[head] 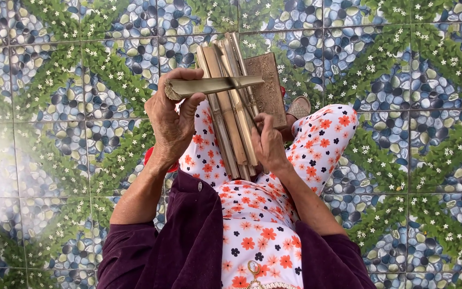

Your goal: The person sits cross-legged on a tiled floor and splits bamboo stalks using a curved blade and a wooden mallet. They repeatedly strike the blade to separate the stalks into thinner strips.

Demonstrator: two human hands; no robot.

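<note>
The left hand is closed around one end of a split bamboo piece, whose long axis runs crosswise, out to the right over the lap; the right hand sits just below its free end, seemingly closed on a thin blade, though that is hard to see; a bundle of bamboo strips lies lengthwise beneath, beside a brown board, above the tiled floor.

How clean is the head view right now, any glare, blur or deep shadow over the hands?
Head view: even daylight, no hard shadows; left hand, right hand and the bamboo strip are sharp; pale glare washes out the floor tiles at the left edge; slight wide-angle bending at the borders.
</note>
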